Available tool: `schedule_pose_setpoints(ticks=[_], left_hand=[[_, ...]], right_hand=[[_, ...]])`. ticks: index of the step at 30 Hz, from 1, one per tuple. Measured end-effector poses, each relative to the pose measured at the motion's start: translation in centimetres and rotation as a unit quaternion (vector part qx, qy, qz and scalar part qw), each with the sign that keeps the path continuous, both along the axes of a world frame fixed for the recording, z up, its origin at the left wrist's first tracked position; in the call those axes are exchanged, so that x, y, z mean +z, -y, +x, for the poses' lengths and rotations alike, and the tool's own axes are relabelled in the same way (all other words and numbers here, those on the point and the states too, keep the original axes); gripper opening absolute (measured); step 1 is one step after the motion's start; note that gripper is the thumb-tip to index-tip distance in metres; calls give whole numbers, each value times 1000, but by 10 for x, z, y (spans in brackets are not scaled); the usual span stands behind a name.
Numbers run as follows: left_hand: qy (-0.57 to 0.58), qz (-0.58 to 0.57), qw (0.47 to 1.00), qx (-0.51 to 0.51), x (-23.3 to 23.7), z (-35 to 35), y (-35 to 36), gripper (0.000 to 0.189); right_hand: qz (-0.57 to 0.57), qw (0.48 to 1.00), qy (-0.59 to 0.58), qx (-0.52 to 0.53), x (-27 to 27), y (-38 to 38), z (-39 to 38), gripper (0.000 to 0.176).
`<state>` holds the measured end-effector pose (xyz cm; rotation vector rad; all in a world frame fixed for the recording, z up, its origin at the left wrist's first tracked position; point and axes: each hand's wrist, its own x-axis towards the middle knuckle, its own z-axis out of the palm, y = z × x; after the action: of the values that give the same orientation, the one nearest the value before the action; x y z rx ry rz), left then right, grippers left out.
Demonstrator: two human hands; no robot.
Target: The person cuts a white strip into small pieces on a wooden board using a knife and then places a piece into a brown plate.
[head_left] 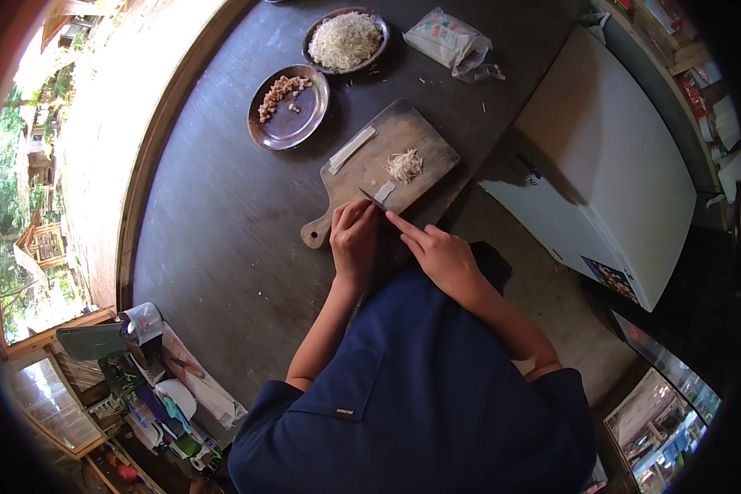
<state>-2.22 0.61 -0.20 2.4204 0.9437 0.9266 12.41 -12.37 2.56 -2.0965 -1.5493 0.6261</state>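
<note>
My right hand (438,253) grips a small knife (375,198), index finger stretched along it, blade pointing to the upper left over the front edge of the wooden cutting board (420,136). Beside the blade lies a short pale strip (384,192). The curled fingers of my left hand (355,240) pinch at the near end of this strip, close to the blade; their tips are partly hidden. A little heap of thin pale shreds (404,166) sits on the board's right part. Longer pale sticks (352,150) lie together near its far left edge.
Beyond the board stand a brown plate (309,123) with small brown chunks and a bowl of white shreds (345,41). A crumpled plastic bag (449,43) lies on the dark table (214,206). To the right is a white refrigerator (609,165); utensils (160,403) crowd the lower left.
</note>
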Motion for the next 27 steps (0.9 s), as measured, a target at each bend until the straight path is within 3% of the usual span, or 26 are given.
schedule_pose_setpoints(ticks=[3,12,15,21,27], left_hand=[[8,-16,1000,0,0,-2,1,25],[5,-33,999,-5,4,-4,-5,25],[4,-42,999,-3,2,-4,-3,25],[1,-32,999,-1,2,-4,-3,24],[7,-51,999,0,2,-2,-3,23]], right_hand=[[-61,998,-20,2,9,11,2,55],[1,999,-50,0,5,3,5,53],[-64,997,-40,0,13,13,4,54],[4,1000,-23,-14,0,4,1,53],[-61,998,-32,-1,6,12,5,52]])
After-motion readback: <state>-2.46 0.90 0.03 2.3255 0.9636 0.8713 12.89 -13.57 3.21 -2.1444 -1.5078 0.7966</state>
